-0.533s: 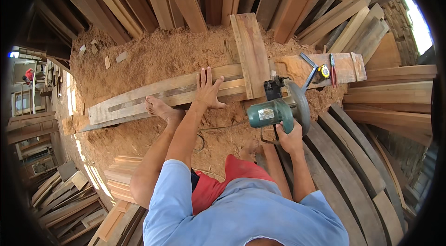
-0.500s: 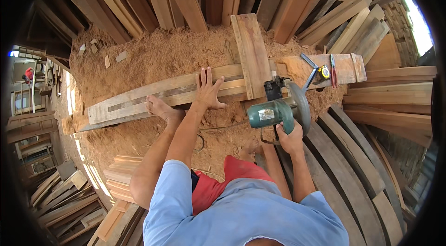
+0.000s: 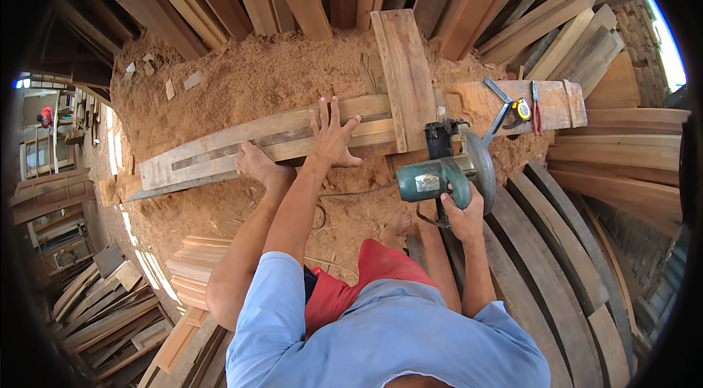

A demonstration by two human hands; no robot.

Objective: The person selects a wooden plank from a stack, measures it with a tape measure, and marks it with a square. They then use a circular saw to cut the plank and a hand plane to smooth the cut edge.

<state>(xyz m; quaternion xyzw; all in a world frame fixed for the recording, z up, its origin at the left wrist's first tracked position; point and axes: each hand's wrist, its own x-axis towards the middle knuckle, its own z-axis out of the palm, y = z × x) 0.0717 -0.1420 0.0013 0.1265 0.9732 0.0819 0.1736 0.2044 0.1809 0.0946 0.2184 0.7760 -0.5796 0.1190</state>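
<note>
**Right hand (image 3: 466, 218) wrapped round a green-bodied circular saw (image 3: 428, 180), left hand (image 3: 333, 140) flat on wood**

The right hand is closed on the saw's curved green rear handle, at the near side of the tool. The motor housing lies to the left of this grip, the round grey blade guard to its right, and the black base beyond the knuckles. The saw sits just beside the near end of a short, wide brown wooden board (image 3: 406, 88) lying crosswise; whether they touch cannot be told.

The left hand grasps nothing: its fingers are spread over a long, tapering pale wooden plank (image 3: 212, 140) with a dark strip along its middle, left of the crosswise board. The person's bare left foot (image 3: 260, 166) rests on the same plank, beside the left wrist.

Right of the saw's far end lie a blue-grey metal angle tool (image 3: 497, 116), a yellow-and-black tape measure (image 3: 521, 110) and red-handled pliers (image 3: 536, 111).
</note>
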